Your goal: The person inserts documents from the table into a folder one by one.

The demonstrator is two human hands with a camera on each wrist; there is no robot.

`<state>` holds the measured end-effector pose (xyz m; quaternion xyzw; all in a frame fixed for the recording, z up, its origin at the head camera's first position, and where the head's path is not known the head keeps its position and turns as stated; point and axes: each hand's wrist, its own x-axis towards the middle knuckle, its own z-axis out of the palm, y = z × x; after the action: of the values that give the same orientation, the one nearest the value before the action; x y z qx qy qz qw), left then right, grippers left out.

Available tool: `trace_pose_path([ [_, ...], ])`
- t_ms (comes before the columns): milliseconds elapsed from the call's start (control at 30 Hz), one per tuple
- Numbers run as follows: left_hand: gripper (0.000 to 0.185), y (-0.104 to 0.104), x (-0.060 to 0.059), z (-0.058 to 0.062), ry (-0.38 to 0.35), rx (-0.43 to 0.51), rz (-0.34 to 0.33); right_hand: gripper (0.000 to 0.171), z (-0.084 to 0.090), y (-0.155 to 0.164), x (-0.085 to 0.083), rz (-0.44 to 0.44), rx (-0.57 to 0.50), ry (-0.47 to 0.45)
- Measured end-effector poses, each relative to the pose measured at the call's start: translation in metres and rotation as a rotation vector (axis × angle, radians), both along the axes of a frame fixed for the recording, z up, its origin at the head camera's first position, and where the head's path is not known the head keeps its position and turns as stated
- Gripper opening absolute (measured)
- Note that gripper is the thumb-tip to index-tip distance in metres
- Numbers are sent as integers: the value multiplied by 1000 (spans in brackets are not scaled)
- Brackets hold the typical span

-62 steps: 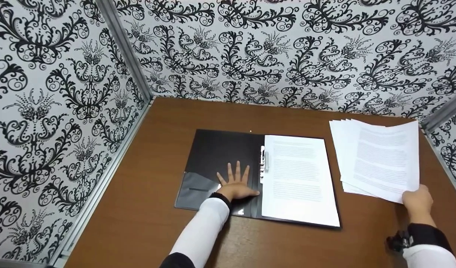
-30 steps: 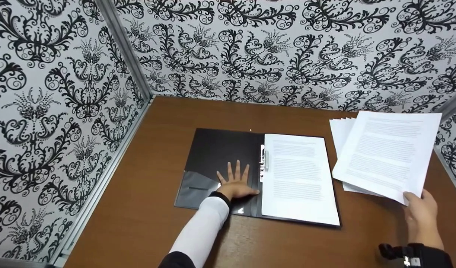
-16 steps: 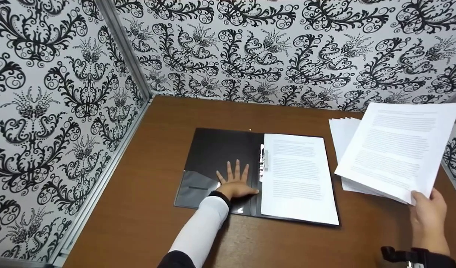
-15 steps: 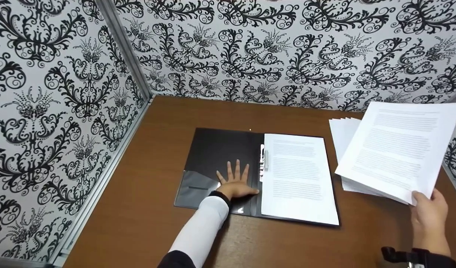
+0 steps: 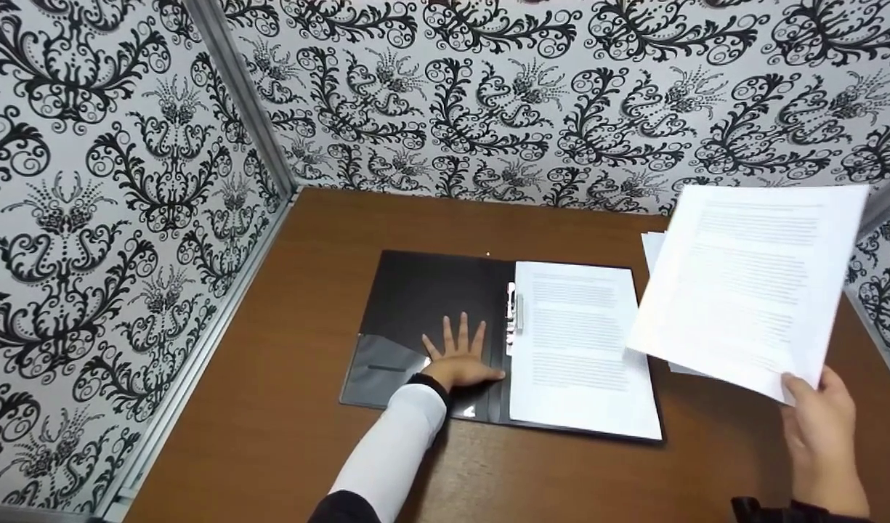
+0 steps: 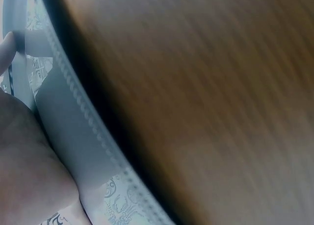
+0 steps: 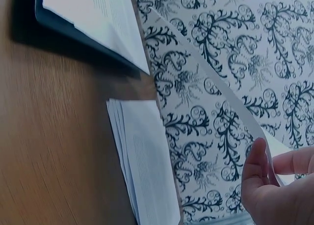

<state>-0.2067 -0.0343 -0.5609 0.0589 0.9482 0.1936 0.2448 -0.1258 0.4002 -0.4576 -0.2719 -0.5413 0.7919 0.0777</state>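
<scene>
A black folder [image 5: 423, 290] lies spread on the brown table, a printed page [image 5: 575, 341] on its right half beside a metal clip [image 5: 515, 312]. My left hand [image 5: 463, 367] rests flat with fingers spread on the folder's left cover, near the spine. Between thumb and fingers, my right hand [image 5: 822, 414] pinches the lower right corner of a printed sheet [image 5: 750, 283]. That sheet is raised above the table and its left corner overlaps the folder's page in the head view. Beneath it, mostly hidden there, a fanned paper stack [image 7: 147, 161] shows in the right wrist view.
The wooden table [image 5: 270, 327] extends around the folder. Black-and-white patterned walls [image 5: 488, 109] stand at the back and both sides, with a metal rail [image 5: 197, 363] along the left edge.
My right hand has lifted the sheet off the stack, first to the right and up, then back left toward the folder. The left hand has stayed in place.
</scene>
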Motion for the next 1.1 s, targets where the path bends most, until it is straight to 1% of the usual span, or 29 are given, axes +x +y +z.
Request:
trace_pose_path([
  [100, 107, 0, 0, 1, -7, 1, -2, 39, -1, -12, 4, 53, 44, 7],
  [133, 107, 0, 0, 1, -8, 2, -3, 37, -2, -17, 6, 71, 69, 12],
  [200, 106, 0, 0, 2, -11, 2, -5, 28, -6, -25, 9, 106, 105, 38],
  [267, 106, 0, 0, 2, -15, -2, -6, 25, -10, -34, 12, 137, 136, 62],
  [400, 105, 0, 0, 3, -17, -5, -4, 26, -20, -49, 16, 213, 116, 114],
  [467, 105, 0, 0, 4, -15, -6, -1, 26, -24, -54, 17, 257, 108, 119],
  [567, 105, 1, 1, 4, -13, -7, 0, 29, -29, -61, 17, 311, 134, 80],
  [700, 106, 1, 2, 3, -20, -2, -5, 57, -32, -70, 17, 379, 196, 6],
  [733, 106, 1, 2, 3, -17, 2, -5, 64, -33, -73, 18, 394, 208, 0],
  [800, 106, 1, 1, 1, -15, 4, -6, 71, -36, -78, 19, 417, 221, -8],
  [867, 106, 0, 0, -1, -7, 3, -6, 71, -40, -84, 20, 432, 236, -10],
  [967, 106, -1, -2, -3, 1, 1, -5, 68, -45, -92, 21, 432, 239, -19],
  [1100, 107, -1, -2, -5, 3, 4, -7, 67, -50, -99, 23, 450, 244, -48],
])
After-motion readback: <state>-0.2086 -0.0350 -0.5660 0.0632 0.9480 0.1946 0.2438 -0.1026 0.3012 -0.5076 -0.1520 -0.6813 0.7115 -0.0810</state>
